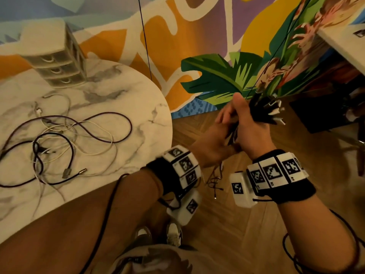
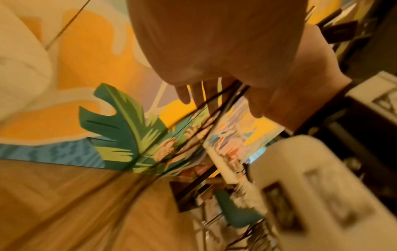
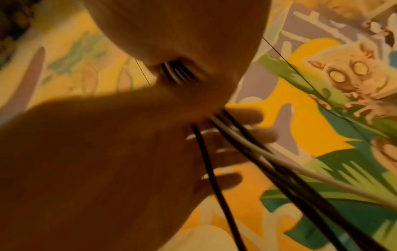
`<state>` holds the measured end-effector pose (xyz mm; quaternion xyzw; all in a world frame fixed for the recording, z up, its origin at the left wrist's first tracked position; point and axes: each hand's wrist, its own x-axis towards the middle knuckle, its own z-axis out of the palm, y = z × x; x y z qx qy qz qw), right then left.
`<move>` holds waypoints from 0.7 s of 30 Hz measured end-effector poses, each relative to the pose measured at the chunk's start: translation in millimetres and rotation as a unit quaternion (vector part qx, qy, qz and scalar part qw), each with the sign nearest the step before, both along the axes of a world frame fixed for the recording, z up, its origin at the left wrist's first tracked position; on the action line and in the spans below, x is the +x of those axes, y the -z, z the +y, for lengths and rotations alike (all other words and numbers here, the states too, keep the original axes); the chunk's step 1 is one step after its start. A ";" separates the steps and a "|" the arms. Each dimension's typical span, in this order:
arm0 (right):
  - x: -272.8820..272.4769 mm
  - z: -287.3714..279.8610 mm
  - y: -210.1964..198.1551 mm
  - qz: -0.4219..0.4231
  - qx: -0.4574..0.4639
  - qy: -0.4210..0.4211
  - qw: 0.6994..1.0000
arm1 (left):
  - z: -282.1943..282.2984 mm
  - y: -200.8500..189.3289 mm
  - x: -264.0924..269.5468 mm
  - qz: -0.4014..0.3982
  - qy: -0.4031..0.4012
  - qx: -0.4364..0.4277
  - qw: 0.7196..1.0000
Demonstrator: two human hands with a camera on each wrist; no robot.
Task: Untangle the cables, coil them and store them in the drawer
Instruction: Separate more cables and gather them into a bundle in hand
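Observation:
My right hand [image 1: 250, 123] grips a bundle of dark and white cables [image 1: 265, 110] over the floor, right of the table. Their plug ends fan out past its knuckles. My left hand [image 1: 217, 136] lies against the bundle just below, fingers [image 3: 255, 134] fairly straight, with the strands [image 3: 242, 146] running across them. Loose cable ends [image 1: 215, 181] dangle between my wrists. In the right wrist view the cables [image 3: 177, 71] pass through the right fist [image 3: 171, 39]. A tangle of purple and white cables [image 1: 65, 143] lies on the marble table [image 1: 142, 107]. The small drawer unit [image 1: 57, 62], drawers closed, stands at its far side.
A painted mural wall [image 1: 207, 76] rises behind the table. Wooden floor [image 1: 246, 224] lies under my hands. A dark box [image 1: 320, 113] and a white tabletop edge [image 1: 343, 44] sit at the right. My shoes [image 1: 173, 232] show below.

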<state>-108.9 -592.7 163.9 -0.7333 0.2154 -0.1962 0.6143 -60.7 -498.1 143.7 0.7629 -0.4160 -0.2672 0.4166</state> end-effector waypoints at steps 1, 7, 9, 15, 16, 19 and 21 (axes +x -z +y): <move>2.2 1.5 -7.2 -0.020 -0.003 -0.014 1.000 | -6.6 -9.3 1.6 0.068 -0.023 -0.018 0.997; 2.2 4.4 1.7 -0.024 0.072 -0.123 0.990 | -9.5 -24.5 21.2 0.308 -0.075 -0.117 0.941; 0.2 12.9 42.6 0.040 0.131 -0.194 0.971 | -2.1 -26.3 28.5 0.329 -0.079 -0.119 0.933; -0.5 22.1 149.3 0.223 -0.007 -0.111 0.968 | 11.2 -39.1 35.5 -0.074 0.036 0.074 0.994; 2.7 16.5 159.1 0.263 -0.032 -0.082 0.961 | 15.7 -43.0 38.1 -0.144 0.056 0.086 0.984; 2.9 5.1 181.5 0.407 -0.070 -0.072 0.908 | 25.5 -47.2 47.3 -0.232 0.048 0.080 0.968; 12.5 1.2 182.8 0.417 -0.061 -0.050 0.905 | 30.4 -47.2 49.0 -0.281 0.059 0.086 0.954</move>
